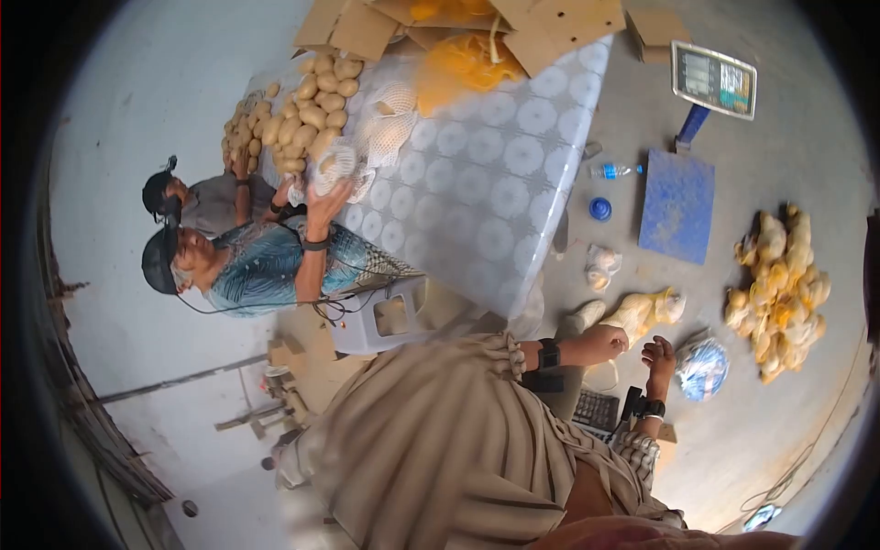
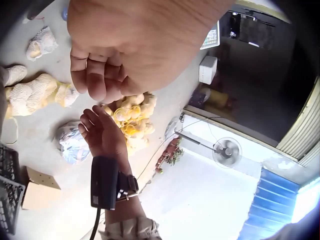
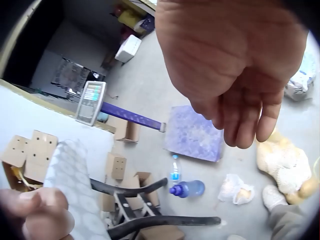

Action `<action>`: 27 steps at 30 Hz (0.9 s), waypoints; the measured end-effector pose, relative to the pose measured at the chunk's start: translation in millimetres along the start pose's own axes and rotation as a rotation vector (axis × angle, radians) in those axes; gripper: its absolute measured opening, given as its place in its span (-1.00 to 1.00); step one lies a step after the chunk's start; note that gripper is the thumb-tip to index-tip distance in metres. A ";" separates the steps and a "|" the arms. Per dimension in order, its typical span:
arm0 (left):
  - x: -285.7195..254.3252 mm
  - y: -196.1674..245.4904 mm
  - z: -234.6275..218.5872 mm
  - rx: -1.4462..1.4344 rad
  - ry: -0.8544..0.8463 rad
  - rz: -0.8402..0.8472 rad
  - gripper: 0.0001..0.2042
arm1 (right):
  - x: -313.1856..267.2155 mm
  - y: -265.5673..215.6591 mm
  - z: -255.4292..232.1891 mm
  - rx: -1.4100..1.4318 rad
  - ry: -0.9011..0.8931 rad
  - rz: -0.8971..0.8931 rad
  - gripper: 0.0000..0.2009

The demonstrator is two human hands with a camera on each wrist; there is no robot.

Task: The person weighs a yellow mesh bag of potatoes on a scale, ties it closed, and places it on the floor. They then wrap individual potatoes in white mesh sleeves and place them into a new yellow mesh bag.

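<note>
My left hand hangs over the floor, empty, with its fingers loosely curled; up close, its palm fills the top of the left wrist view. Beside it, apart, my right hand is raised with relaxed, slightly bent fingers, holding nothing. The same hand shows its wrist device in the left wrist view, and its palm covers the upper right wrist view. Beneath the hands lie a netted bag of potatoes and a blue-and-white bundle. Neither hand appears to touch them.
A patterned table bears potatoes, where a person in a blue top handles white netting. Beyond stand a scale platform, a bottle and a heap of netted potatoes. Dark crates stand near my body.
</note>
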State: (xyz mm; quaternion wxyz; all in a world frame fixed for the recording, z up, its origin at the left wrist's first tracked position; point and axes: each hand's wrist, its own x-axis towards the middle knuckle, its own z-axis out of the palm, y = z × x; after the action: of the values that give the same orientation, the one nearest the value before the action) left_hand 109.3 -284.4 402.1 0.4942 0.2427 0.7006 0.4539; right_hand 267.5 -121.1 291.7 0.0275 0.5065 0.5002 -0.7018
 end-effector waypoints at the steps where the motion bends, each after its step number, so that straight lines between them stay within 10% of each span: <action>1: -3.7 10.2 -12.0 -0.010 0.044 -0.018 -0.81 | -3.0 -20.3 10.8 0.027 -0.036 -0.045 -0.76; 11: -92.0 22.8 -148.5 -0.192 0.404 0.276 -0.87 | -82.7 -180.6 191.4 -0.051 -0.295 -0.326 -0.73; 19: -148.1 9.2 -312.5 -0.096 0.692 0.323 -0.85 | -103.2 -168.0 339.4 -0.233 -0.457 -0.332 -0.78; 27: -87.4 5.4 -456.1 0.121 0.911 0.380 -0.57 | -94.2 -140.2 371.5 -0.319 -0.238 -0.399 -0.80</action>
State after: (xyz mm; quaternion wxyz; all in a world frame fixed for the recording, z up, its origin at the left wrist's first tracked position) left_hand -273.2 -531.5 493.5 0.0313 0.1715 0.8138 0.5544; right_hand -17.1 -366.5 450.9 0.0264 0.3013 0.6874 -0.6603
